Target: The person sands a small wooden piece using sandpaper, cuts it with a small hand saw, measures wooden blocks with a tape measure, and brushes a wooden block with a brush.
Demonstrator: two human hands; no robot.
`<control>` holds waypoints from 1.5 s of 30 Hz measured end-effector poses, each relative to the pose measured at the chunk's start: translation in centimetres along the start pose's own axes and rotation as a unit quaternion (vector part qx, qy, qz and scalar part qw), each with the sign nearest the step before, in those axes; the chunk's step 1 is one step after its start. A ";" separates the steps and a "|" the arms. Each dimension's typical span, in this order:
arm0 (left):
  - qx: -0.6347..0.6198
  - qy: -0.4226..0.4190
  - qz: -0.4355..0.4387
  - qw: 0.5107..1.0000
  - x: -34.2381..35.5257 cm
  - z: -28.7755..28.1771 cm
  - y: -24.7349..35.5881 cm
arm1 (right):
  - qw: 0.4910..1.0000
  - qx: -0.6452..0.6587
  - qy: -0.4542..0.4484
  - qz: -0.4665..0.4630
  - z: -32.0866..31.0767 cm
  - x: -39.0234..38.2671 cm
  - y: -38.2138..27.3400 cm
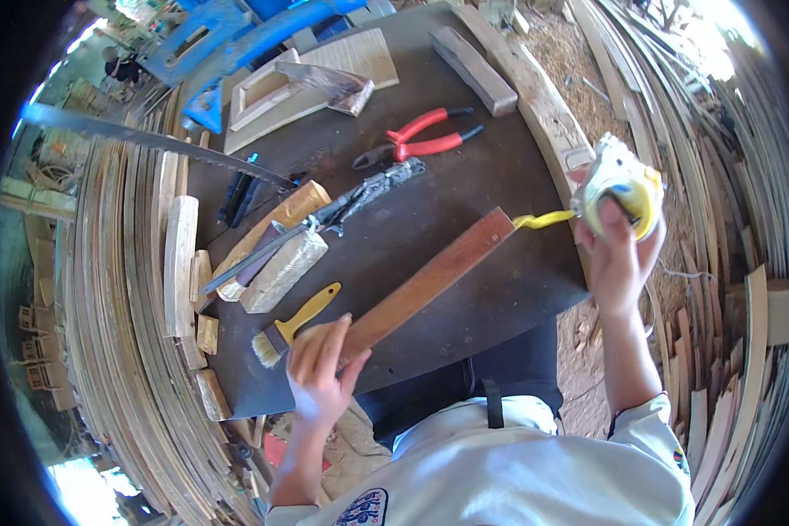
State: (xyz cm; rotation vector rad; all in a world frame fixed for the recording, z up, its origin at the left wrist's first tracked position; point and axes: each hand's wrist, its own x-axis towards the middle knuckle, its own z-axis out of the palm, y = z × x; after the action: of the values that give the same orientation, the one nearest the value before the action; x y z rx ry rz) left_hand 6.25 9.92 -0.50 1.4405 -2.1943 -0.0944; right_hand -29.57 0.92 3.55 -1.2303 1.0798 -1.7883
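My left hand (321, 366) is closed around the near end of a reddish-brown wooden strip (430, 280), which slants up and away to the right over the dark tabletop. In my right hand (621, 254) is a white and yellow tape measure (621, 180), raised beyond the table's right edge. Its short run of yellow blade (545, 219) reaches to the strip's far end; whether it hooks on there I cannot tell. A paintbrush (307, 314) with a yellow handle lies just beyond my left hand. Red-handled pliers (421, 136) rest farther back.
Wood blocks (285, 267) with a metal rod across them sit at the table's left. A handsaw blade (158, 140) juts in from the left. Behind are a blue power tool (237, 44), a board (373, 61) and a long beam (539, 88). Stacked wooden strips (118, 307) flank the table.
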 end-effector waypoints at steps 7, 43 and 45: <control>-0.040 0.067 0.026 0.997 -3.8 2.3 1.5 | 0.990 0.065 -0.086 0.091 0.8 9.0 -0.4; 0.099 0.116 -0.063 0.986 -3.5 4.1 3.3 | 0.849 -0.430 -0.223 -0.213 4.3 22.4 15.6; 0.092 0.126 -0.057 0.986 -3.4 4.2 3.4 | 0.890 -0.392 -0.144 -0.181 3.1 22.9 16.8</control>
State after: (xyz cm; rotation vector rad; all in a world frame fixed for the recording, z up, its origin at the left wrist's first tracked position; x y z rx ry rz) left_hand 2.53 13.51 -4.34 1.5830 -1.9566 0.2457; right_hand -32.11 -26.84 -2.79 -2.2258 1.5286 -1.3512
